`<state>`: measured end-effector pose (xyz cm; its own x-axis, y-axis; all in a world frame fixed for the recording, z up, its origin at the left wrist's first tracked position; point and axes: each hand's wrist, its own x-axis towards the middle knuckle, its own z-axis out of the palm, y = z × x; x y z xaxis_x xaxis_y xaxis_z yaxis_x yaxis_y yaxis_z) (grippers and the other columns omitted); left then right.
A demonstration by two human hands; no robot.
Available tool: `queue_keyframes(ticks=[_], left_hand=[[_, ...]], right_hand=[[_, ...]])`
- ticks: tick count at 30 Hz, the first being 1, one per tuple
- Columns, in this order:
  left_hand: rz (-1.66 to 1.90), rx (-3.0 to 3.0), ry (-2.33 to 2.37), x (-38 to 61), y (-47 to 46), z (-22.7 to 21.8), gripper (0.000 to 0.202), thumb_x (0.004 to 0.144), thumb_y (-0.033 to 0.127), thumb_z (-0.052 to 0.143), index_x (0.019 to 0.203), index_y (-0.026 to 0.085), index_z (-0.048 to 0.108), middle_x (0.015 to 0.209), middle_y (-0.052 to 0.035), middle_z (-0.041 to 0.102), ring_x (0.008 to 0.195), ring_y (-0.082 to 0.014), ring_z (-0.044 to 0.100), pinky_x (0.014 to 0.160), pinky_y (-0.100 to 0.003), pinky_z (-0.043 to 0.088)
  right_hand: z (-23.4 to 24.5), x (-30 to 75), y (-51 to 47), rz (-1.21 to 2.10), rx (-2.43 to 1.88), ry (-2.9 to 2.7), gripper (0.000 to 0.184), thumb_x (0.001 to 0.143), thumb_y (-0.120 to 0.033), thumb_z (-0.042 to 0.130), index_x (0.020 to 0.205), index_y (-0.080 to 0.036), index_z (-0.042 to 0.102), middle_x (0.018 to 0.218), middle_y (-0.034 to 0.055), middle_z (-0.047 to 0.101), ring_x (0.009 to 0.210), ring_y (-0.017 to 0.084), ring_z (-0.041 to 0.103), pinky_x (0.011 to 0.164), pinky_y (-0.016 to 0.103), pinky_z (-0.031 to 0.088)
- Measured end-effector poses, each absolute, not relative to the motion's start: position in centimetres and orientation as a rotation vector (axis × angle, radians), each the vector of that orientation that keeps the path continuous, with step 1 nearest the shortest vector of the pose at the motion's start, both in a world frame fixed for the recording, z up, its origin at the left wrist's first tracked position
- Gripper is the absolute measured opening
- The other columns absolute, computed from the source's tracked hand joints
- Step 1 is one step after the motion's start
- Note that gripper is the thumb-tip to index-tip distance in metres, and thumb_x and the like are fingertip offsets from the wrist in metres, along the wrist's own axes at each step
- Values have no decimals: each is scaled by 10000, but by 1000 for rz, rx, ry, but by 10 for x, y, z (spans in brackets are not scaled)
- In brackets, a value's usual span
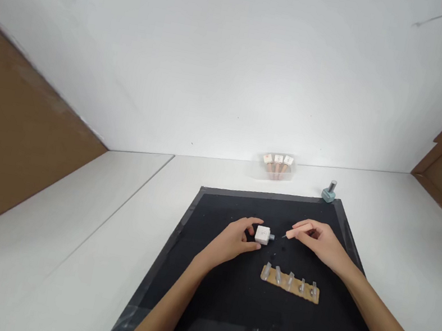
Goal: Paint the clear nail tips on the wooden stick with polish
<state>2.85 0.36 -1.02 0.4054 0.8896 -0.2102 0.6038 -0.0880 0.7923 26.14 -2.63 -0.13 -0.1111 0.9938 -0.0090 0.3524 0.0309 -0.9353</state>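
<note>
My left hand [236,237] has its thumb and fingers around a small square white nail polish bottle [262,235], which lies on its side with its neck pointing right. In my right hand [319,241] is a peach-coloured nail polish cap with a thin brush [298,231], pinched between thumb and fingers. The brush tip points left and down toward the bottle's neck, a short gap away from it. Closer to me, a tan strip [291,284] carries several clear nail tips on a row of stands.
Both hands are over a black mat [219,296] with taped edges on a white table [102,258]. Behind it stands a clear plastic box [252,168] holding three bottles with peach caps. A teal bottle with a silver cap [329,194] is at the mat's far right corner.
</note>
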Motion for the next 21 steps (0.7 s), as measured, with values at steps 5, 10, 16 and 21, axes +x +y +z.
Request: queue_keyframes(ticks=[5,10,16,21], left_hand=[[418,1793,1284,29,6,-14,461,708,302,644,1150,182,593,821,23,506,591,-104,455,615,-258,430],[405,1783,1305,29,6,-14,454,705,285,643,1143,189,570,830,20,533,599,-108,474,604,-254,446],[331,1745,1351,26,7,-14,430,696,202,598,1112,196,487,848,28,532,594,-104,507,589,-247,454],[245,1745,1376,18,7,-13,315,670,142,524,975,190,457,805,40,494,557,-95,489,543,-238,422]], right_hand=[[-6,260,-26,1080,-1395,-1625,230,811,-323,607,771,-201,798,970,75,744,683,170,620,579,281,418],[-8,257,-25,1067,-1385,-1652,230,826,-297,594,784,-209,803,969,73,755,684,171,623,568,275,418],[-9,255,-25,1081,-1376,-1655,236,827,-294,590,795,-200,804,968,80,753,673,167,617,543,267,404],[-10,255,-25,1097,-1373,-1645,238,827,-298,588,802,-195,801,988,85,748,701,177,625,567,275,407]])
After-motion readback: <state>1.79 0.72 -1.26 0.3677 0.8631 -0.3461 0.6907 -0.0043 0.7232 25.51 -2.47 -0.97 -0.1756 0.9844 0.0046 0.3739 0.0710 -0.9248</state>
